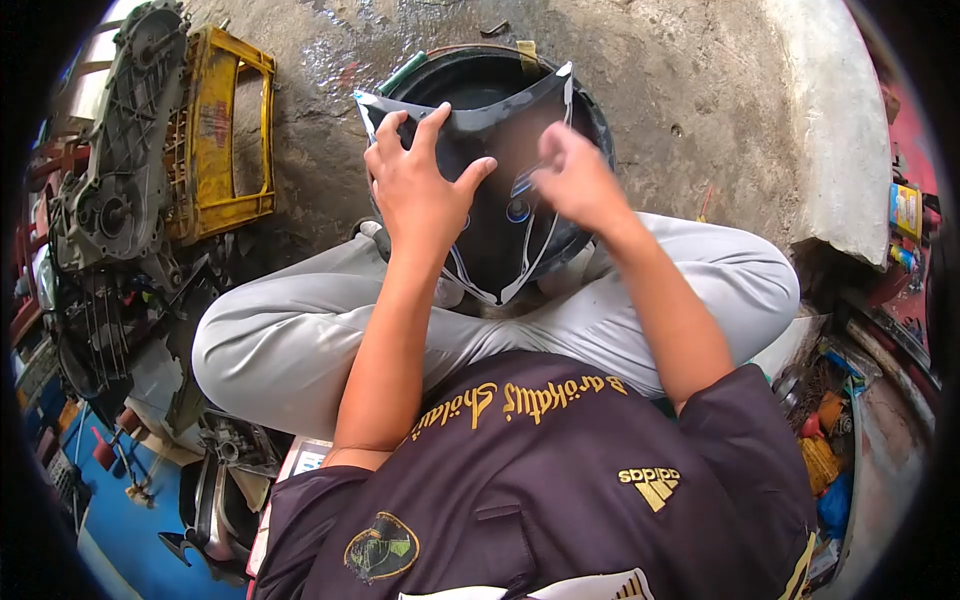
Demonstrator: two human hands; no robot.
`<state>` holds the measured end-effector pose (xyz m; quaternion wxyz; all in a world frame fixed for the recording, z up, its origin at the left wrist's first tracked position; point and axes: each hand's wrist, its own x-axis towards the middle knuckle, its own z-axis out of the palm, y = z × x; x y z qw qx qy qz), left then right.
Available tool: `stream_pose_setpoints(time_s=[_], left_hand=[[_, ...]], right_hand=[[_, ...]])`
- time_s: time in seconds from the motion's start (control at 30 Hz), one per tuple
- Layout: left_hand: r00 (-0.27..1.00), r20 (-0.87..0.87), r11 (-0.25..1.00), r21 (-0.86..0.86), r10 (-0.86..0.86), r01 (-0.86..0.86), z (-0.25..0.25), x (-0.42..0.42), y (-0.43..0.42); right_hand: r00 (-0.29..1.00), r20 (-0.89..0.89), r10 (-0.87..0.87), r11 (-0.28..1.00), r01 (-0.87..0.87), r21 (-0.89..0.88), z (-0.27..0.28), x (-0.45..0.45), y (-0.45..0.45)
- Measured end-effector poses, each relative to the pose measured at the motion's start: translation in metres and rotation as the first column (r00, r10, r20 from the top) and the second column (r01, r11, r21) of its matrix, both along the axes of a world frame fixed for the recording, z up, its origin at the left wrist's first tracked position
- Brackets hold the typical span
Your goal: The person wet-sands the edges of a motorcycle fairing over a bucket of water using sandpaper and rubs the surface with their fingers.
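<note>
A glossy black plastic panel (490,250), shaped like a motorcycle fairing piece with pale edges, lies tilted over a round black bucket (600,130) between my legs. My left hand (415,180) rests on the panel's left side, its fingers spread and holding nothing. Above the panel's right side is my right hand (578,180), smeared by motion with its fingers bent; whether anything is in them is not clear. Near it a round hole or fitting (517,210) shows in the panel. The bucket's wire handle has a green grip (403,75).
A yellow metal frame (225,135) and a grey engine casing (125,150) stand at the left. Wet concrete floor (680,60) spreads ahead, with a raised concrete ledge (830,130) at the right. Assorted parts and small containers crowd both sides.
</note>
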<state>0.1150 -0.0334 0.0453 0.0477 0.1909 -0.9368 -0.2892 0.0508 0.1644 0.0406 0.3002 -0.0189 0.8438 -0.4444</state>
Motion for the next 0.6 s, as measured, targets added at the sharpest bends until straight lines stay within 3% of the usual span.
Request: stream_pose_setpoints(time_s=[0.07, 0.23, 0.3, 0.33, 0.37, 0.5, 0.6], left_hand=[[1.0, 0.024, 1.0, 0.017, 0.004, -0.004, 0.0, 0.001, 0.0], [1.0, 0.023, 1.0, 0.001, -0.002, 0.002, 0.0, 0.002, -0.001], [1.0, 0.018, 1.0, 0.003, 0.001, -0.001, -0.001, 0.0, 0.0], [1.0, 0.017, 1.0, 0.006, 0.005, -0.005, -0.002, 0.0, 0.0], [1.0, 0.019, 1.0, 0.009, 0.007, -0.007, -0.002, 0.001, 0.0], [1.0, 0.005, 1.0, 0.0, -0.002, 0.002, -0.002, 0.001, 0.0], [1.0, 0.027, 1.0, 0.014, 0.009, -0.009, 0.001, -0.001, -0.001]], right_hand=[[0.992, -0.08, 0.097, 0.995, -0.094, 0.043, 0.004, 0.001, -0.002], [0.999, -0.041, -0.025, 0.996, 0.028, 0.083, 0.004, -0.011, 0.005], [0.99, -0.097, 0.101, 0.986, -0.087, 0.144, 0.011, -0.004, 0.0], [0.985, -0.137, 0.107, 0.993, -0.099, 0.064, 0.01, 0.003, -0.006], [0.989, -0.033, 0.147, 0.987, -0.144, 0.071, 0.016, 0.005, -0.007], [0.999, 0.007, 0.031, 0.995, -0.032, 0.099, 0.02, -0.01, 0.004], [0.997, 0.003, 0.081, 0.993, -0.081, 0.082, 0.013, -0.012, 0.013]])
